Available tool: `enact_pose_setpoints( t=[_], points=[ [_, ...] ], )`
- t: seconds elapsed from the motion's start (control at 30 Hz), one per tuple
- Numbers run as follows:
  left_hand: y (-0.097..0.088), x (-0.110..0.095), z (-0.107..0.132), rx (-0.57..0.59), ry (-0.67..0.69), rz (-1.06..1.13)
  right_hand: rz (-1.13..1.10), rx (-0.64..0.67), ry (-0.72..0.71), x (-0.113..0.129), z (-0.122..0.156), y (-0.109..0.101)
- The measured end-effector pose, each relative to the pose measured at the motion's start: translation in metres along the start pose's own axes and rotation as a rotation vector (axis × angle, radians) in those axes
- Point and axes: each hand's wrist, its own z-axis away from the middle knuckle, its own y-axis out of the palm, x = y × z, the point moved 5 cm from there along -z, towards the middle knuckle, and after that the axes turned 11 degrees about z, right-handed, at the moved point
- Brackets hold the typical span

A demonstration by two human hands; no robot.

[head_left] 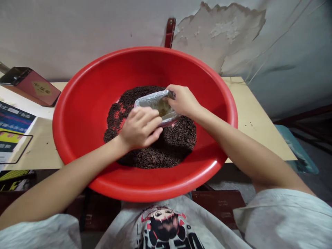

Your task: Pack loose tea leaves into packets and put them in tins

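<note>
Over the middle of a big red basin (77,86), both my hands are on a small silvery plastic bag (153,100) with its mouth spread wide. My left hand (141,128) is closed on the near left edge of the bag, knuckles up. My right hand (183,100) pinches the far right edge, with the thumb inside the mouth. Something yellowish-brown shows inside, too unclear to name. Beneath the bag, a heap of dark brown, grain-like pieces (158,157) covers the basin's bottom, with red plastic showing through at the left.
The basin stands on a pale tabletop (256,128) against a wall with peeling plaster (223,31). At the left are a reddish box (33,86) and colourful printed sheets (12,128). A light blue stool (298,148) is beyond the table's right end.
</note>
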Motion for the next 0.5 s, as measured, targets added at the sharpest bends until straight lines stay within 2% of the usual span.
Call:
enact_pose_setpoints(
  t=[0.1,0.17,0.23,0.37,0.5],
  points=[
    [-0.006,0.025,-0.002,-0.058,-0.341,-0.035,-0.016,-0.038,0.002,0.0,0.006,-0.003],
    [-0.003,0.037,0.002,-0.037,-0.443,0.021,-0.064,-0.003,-0.014,-0.001,0.009,-0.003],
    [0.0,0.041,0.007,-0.049,-0.444,0.062,-0.102,0.097,-0.021,-0.003,0.011,0.001],
    [0.009,0.04,0.018,-0.151,-0.374,0.062,-0.238,0.302,0.011,-0.004,0.016,0.01],
    [0.018,0.05,0.026,-0.218,-0.411,0.189,-0.36,0.383,0.046,-0.004,0.019,0.014]
  ],
)
